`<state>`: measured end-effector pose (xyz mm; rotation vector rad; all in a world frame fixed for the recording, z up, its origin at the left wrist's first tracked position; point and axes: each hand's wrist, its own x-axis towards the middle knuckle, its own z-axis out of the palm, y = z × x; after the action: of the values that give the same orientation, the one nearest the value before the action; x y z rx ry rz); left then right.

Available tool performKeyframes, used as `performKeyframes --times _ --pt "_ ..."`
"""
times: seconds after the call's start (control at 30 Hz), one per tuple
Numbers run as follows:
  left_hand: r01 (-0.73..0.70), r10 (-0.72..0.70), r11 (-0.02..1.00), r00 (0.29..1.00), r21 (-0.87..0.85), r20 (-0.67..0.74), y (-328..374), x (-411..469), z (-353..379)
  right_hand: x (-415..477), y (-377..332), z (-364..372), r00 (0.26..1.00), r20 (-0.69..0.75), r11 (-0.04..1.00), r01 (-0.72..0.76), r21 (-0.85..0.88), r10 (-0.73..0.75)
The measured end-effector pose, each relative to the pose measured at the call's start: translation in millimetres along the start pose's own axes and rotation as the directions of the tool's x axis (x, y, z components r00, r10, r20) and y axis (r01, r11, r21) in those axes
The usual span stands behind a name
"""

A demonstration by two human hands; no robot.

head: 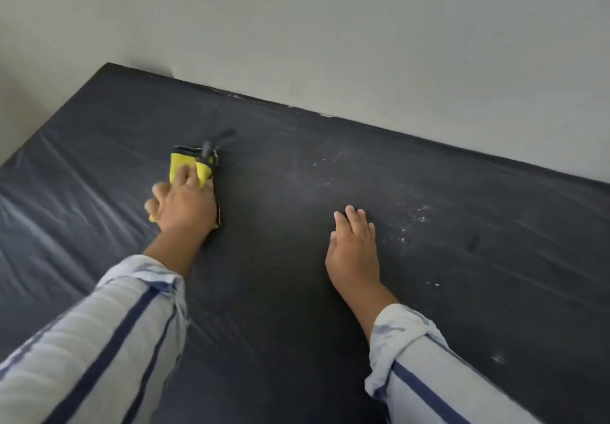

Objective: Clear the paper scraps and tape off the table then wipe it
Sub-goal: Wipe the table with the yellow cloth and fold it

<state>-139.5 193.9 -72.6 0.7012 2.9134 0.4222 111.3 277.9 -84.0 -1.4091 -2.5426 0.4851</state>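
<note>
While the black-covered bench (297,308) filled nearly the whole view, its cover lay in loose wrinkles out at nine o'clock. That looked like the first hazard: a hard stroke could drag and bunch the sheet rather than clean it.

At ten o'clock from the bench's middle, the left hand (183,205) had its fingers curled over a bunched yellow cloth (186,166), pressing it onto the surface. The right hand (353,252) lay flat near the centre, fingers straight, holding nothing.

No paper scraps or tape roll showed, so clearing seemed done and wiping looked like the job in hand. The white specks (411,222) were scattered from one to three o'clock of the right hand, well apart from the cloth. A fast sweep that way could scatter or smear them, and the flat palm might pick some up.

Hard to judge: how much cloth sat under the palm, what the blurred dark strip (227,135) at the cloth's twelve o'clock end was, and whether the pale flecks (325,115) along the wall (363,27) seam were tape remnants. The bench's near edge was cut off.
</note>
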Motion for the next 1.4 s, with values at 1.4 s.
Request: performKeyframes --times 1.4 --pt "-0.116 0.116 0.988 0.993 0.102 0.003 -108.5 132.7 -26.9 110.9 -192.4 81.9 0.998 0.027 0.996 0.063 -0.064 -0.061"
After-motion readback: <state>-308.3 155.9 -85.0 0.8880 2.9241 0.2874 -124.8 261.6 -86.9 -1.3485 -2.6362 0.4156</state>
